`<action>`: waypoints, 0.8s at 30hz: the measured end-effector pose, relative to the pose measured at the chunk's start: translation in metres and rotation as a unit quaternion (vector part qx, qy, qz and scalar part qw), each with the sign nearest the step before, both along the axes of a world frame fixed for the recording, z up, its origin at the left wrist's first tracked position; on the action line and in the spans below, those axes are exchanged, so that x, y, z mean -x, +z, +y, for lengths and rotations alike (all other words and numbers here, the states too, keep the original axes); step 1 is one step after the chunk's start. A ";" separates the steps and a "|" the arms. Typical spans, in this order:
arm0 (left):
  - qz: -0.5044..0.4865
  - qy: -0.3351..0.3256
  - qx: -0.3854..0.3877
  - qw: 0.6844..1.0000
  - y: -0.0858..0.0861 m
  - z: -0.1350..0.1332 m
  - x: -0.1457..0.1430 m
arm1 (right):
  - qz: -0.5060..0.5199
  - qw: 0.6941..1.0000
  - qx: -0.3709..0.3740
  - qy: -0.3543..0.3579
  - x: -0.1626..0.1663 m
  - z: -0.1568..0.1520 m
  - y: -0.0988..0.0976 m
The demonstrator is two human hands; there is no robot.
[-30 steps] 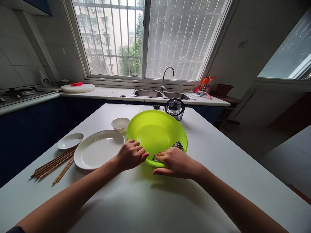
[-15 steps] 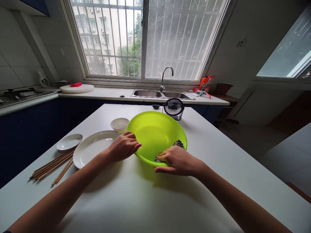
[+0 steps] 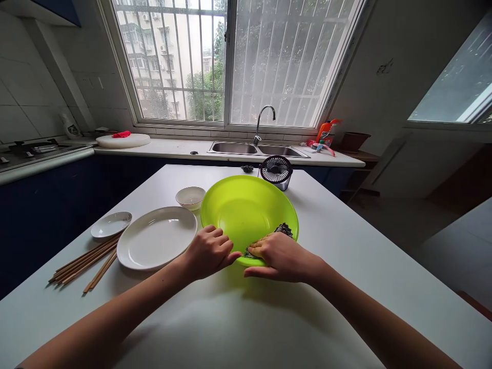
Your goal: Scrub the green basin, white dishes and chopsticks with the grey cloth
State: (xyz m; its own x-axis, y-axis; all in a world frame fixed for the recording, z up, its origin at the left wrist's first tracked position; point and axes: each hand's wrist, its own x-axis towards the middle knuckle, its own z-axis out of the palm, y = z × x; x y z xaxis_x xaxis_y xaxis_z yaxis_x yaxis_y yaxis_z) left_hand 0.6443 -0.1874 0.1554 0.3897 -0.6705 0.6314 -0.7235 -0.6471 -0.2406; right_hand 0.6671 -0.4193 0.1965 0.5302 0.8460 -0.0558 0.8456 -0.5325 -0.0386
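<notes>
A bright green plastic basin (image 3: 240, 205) stands on the white table in front of me. My left hand (image 3: 211, 251) is closed over its near left rim, thumb pointing right along the edge. At the near right side of the basin, my right hand (image 3: 282, 256) presses a crumpled dark grey cloth (image 3: 284, 228) against the inner wall, with its thumb outside the rim. Most of the cloth is hidden under the fingers. Left of the basin lie a large white oval plate (image 3: 157, 238) and a small white bowl (image 3: 191, 197).
Further left are a small dish (image 3: 111, 225) and several wooden chopsticks (image 3: 84, 262). Behind the basin stand a small black fan (image 3: 275, 170) and a dark scourer (image 3: 247, 168). Across the gap, a counter holds a double sink (image 3: 234, 148) with a tap (image 3: 257, 125).
My left hand has slid along the basin's rim toward me and to the right, uncovering more of the oval plate. The right hand stays at nearly the same spot with the cloth.
</notes>
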 end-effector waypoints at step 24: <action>0.072 -0.009 0.004 0.997 0.020 0.021 -0.005 | 0.049 0.998 -0.021 -0.015 -0.003 -0.005 0.002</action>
State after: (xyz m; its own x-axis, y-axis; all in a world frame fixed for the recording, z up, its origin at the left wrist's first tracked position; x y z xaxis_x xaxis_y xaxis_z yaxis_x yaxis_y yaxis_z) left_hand 0.6490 -0.1667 0.1750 0.4645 -0.6736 0.5749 -0.7613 -0.6354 -0.1293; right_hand 0.6705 -0.4246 0.1982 0.5492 0.8323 -0.0746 0.8201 -0.5540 -0.1436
